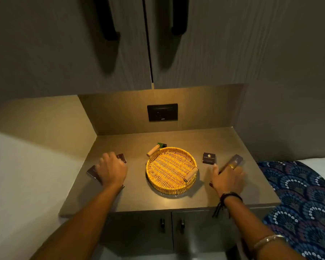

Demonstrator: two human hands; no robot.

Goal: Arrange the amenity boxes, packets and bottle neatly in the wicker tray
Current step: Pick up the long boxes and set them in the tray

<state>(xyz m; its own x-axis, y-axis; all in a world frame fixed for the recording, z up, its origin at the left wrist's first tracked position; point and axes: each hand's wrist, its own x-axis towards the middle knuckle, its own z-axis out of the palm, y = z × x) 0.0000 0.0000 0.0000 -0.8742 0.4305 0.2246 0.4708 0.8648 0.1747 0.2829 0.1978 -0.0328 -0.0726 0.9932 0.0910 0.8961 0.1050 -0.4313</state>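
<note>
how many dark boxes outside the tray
4 visible: two under the left hand, at and; a square one and a long one by the right hand. Others may be hidden.

Both bare forearms reach forward, spread well apart. The left hand lies palm down, fingers curled and splayed. The right hand is also palm down, thumb stretched forward, a ring on one finger, dark cords and a bangle on that arm.

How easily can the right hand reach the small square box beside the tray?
Probably easily: the right hand lies just in front of the small square box, with only bare counter between them.
</note>
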